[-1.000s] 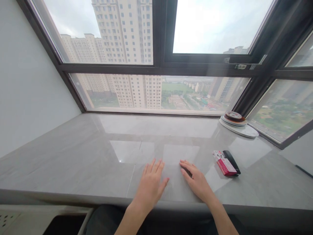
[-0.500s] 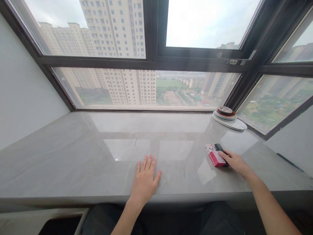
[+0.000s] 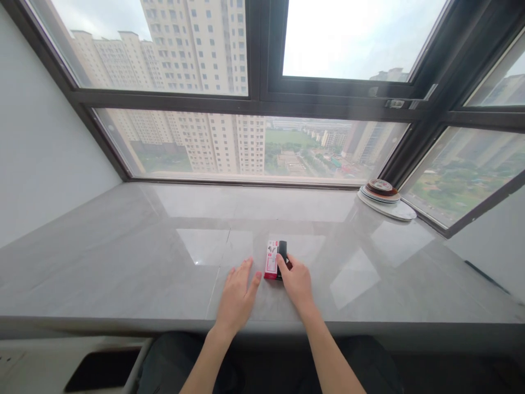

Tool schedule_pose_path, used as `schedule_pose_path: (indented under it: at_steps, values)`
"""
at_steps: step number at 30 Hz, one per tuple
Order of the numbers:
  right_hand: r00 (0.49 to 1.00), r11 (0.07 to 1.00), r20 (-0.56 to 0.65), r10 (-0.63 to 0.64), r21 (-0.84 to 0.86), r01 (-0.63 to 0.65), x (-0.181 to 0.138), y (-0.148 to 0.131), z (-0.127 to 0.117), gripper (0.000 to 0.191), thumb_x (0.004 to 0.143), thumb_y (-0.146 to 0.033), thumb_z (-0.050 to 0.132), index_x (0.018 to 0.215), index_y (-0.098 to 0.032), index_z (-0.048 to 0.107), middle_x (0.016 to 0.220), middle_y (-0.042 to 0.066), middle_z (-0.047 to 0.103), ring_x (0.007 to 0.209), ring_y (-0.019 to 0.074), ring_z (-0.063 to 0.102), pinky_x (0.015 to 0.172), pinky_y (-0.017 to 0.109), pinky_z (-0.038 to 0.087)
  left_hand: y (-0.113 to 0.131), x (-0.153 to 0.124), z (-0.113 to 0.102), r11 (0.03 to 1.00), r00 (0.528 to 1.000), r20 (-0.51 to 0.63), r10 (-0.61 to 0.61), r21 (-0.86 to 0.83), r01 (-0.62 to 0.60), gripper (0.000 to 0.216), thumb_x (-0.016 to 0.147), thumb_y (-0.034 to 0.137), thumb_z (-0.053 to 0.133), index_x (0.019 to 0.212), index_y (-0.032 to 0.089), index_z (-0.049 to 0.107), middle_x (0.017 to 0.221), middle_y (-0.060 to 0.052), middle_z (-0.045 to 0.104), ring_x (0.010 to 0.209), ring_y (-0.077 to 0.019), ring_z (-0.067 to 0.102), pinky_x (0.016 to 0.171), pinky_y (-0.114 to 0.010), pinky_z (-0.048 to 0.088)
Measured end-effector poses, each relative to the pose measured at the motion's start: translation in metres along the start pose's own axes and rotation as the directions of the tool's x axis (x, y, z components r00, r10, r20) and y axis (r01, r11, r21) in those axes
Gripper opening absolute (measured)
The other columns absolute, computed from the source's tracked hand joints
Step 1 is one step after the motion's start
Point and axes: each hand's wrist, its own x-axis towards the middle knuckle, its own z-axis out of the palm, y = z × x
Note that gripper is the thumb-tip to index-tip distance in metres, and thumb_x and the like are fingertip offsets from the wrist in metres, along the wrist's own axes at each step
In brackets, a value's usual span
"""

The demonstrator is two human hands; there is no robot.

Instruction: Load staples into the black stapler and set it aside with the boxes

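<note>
1. Dragged from the right to mid-sill point(image 3: 123, 262) since the last frame: box point(image 3: 271, 259) and black case point(image 3: 283, 253), side by side, touching.
2. Right hand point(image 3: 297, 282): fingers loosely curled, tips laid on the case; a real grip can't be told.
3. Left hand point(image 3: 237, 295) is laid flat, fingers spread, nothing held, just beside the box.
</note>
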Motion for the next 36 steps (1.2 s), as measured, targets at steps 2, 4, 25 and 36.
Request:
schedule_pose_path:
  at_steps: [2,4,25,36]
  values:
    - [1.000,1.000,-0.010,-0.014,-0.025,0.014,-0.003,-0.002,0.001,0.056,0.097,-0.066,0.041,0.096,-0.022,0.076,0.070,0.005,0.068,0.063,0.0196,0.059,0.060,0.028,0.042,0.007,0.006,0.001,0.998,0.997,-0.043,-0.059,-0.031,0.058,0.059,0.107,0.056,0.033,0.154,0.021,0.041,0.151,-0.008,0.053,0.142,-0.0233,0.046,0.121,-0.041,0.028]
    - [1.000,0.999,-0.022,-0.012,-0.053,0.011,-0.003,0.005,-0.008,0.057,0.097,-0.067,0.040,0.097,-0.022,0.076,0.068,0.005,0.067,0.062,0.0207,0.059,0.061,0.028,0.041,0.020,0.015,0.006,0.994,0.989,-0.099,-0.107,-0.010,0.107,0.066,0.101,0.059,0.044,0.152,0.018,0.042,0.144,-0.012,0.058,0.134,-0.0278,0.052,0.116,-0.042,0.035]
    - [0.996,0.997,-0.053,0.070,-0.028,-0.072,-0.002,0.039,-0.038,0.062,0.091,-0.073,0.049,0.099,-0.019,0.079,0.064,0.004,0.065,0.060,0.0193,0.057,0.058,0.028,0.038,-0.068,0.074,-0.034,0.929,0.890,-0.371,-0.265,0.149,0.338,0.042,0.090,0.041,0.065,0.127,0.022,0.061,0.118,-0.010,0.062,0.104,-0.0279,0.062,0.089,-0.036,0.048]
    - [0.996,0.997,-0.052,0.079,-0.020,-0.080,0.000,0.041,-0.034,0.063,0.090,-0.071,0.052,0.115,-0.018,0.076,0.070,0.004,0.067,0.063,0.0198,0.059,0.061,0.028,0.040,-0.102,0.035,-0.068,0.862,0.828,-0.480,-0.291,0.245,0.445,0.033,0.092,0.049,0.059,0.113,0.023,0.063,0.115,-0.011,0.062,0.110,-0.0333,0.055,0.093,-0.046,0.044]
